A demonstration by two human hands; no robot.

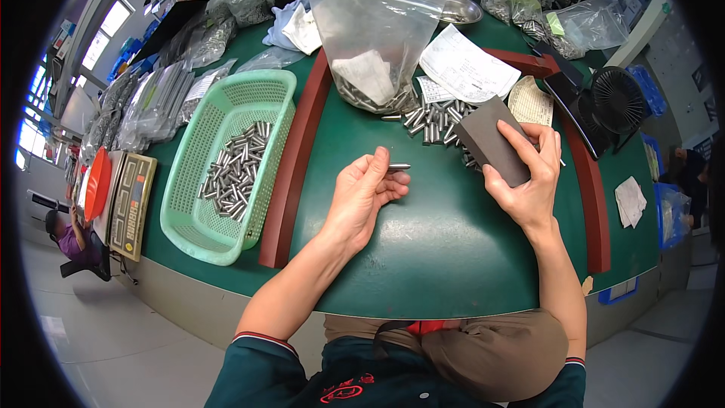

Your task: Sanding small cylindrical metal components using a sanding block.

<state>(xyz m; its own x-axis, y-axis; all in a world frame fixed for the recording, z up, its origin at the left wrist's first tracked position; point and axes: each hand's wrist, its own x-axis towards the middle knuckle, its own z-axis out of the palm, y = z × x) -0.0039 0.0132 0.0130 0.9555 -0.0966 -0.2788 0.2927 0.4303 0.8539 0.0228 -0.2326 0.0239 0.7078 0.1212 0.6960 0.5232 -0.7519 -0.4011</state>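
Between the thumb and fingers of my left hand (364, 190) is a small metal pin (399, 167), its pointed end sticking out to the right. My right hand (529, 181) grips a dark grey rectangular block (495, 140), thumb on the near side and fingers over the top. Behind the block lies a heap of loose metal pins (430, 122), partly hidden by it. To the left, a light green plastic basket (175, 204) holds many similar pins (236, 170). A large clear plastic bag (370, 23) with metal parts and a white paper inside stands behind the heap.
Dark red bars (291, 181) frame the green table (423, 257) on three sides. White paper sheets (468, 64) lie at the back. A black fan (615, 98) and a cloth (630, 202) are at right; a scale (132, 204) and bagged parts (151, 102) at left.
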